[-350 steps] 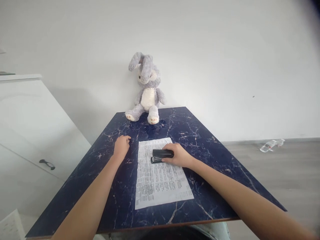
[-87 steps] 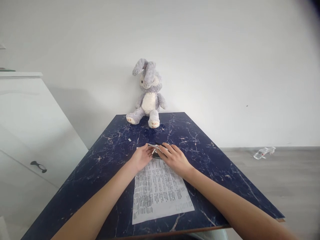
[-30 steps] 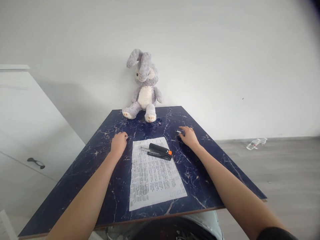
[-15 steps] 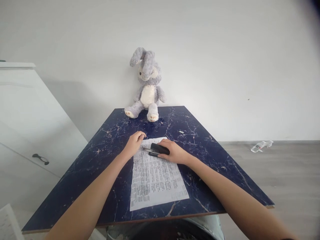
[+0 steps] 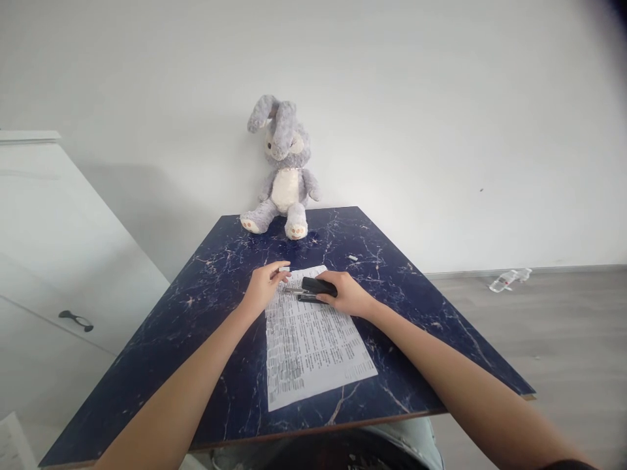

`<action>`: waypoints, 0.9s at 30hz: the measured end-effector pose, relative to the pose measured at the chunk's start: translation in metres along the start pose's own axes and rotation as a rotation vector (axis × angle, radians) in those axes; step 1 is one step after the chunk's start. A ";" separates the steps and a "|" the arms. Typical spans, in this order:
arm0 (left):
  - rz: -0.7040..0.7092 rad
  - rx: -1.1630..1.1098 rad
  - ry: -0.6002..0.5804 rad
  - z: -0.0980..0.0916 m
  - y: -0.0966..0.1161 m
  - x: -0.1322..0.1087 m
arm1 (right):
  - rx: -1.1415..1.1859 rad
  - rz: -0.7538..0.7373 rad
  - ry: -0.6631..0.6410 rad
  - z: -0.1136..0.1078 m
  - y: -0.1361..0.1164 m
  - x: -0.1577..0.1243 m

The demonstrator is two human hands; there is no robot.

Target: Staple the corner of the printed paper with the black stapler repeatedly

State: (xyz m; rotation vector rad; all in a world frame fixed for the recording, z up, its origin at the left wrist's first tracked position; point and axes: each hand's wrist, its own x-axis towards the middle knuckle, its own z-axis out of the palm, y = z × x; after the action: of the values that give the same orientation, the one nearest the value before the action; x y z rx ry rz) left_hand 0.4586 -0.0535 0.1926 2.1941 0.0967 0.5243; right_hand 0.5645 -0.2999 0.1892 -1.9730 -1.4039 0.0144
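Note:
My right hand (image 5: pixel 351 293) is wrapped around the rear of a black stapler (image 5: pixel 318 284), whose jaws point left, spread apart with a metal strip showing between them. The stapler is over the upper part of a printed sheet of paper (image 5: pixel 323 356). At the sheet's top left corner is my left hand (image 5: pixel 265 284), its fingers apart, left of the stapler's front end. A bit of white shows between those fingers; whether they touch the paper there I cannot tell.
A grey plush rabbit (image 5: pixel 285 186) sits at the back of the dark blue marbled table (image 5: pixel 220 261), against the wall. A small white piece (image 5: pixel 353 258) lies right of the sheet. To the left stands a white cabinet (image 5: pixel 59 228); a plastic bottle (image 5: pixel 509 281) lies on the floor at right.
My left hand's fingers have spread from a closed shape. The paper has shifted and turned slightly, its lower end to the right. The stapler, in my right hand, has moved slightly right.

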 end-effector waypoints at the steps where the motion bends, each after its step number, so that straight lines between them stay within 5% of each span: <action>1: 0.017 0.019 -0.009 0.000 0.001 0.000 | 0.001 -0.003 0.000 0.000 0.000 0.000; 7: 0.091 0.277 -0.111 0.003 0.005 -0.005 | 0.004 -0.003 -0.008 -0.003 0.000 -0.001; 12: 0.095 0.260 -0.254 0.016 0.005 -0.009 | 0.014 0.008 0.011 -0.004 0.002 -0.001; 27: 0.095 0.231 -0.312 0.016 0.001 -0.008 | 0.009 -0.004 0.018 -0.004 0.008 -0.002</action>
State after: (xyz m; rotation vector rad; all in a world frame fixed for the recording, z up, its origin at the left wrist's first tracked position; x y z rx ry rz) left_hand 0.4579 -0.0677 0.1818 2.4893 -0.1195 0.2251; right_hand 0.5717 -0.3051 0.1872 -1.9586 -1.3940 0.0013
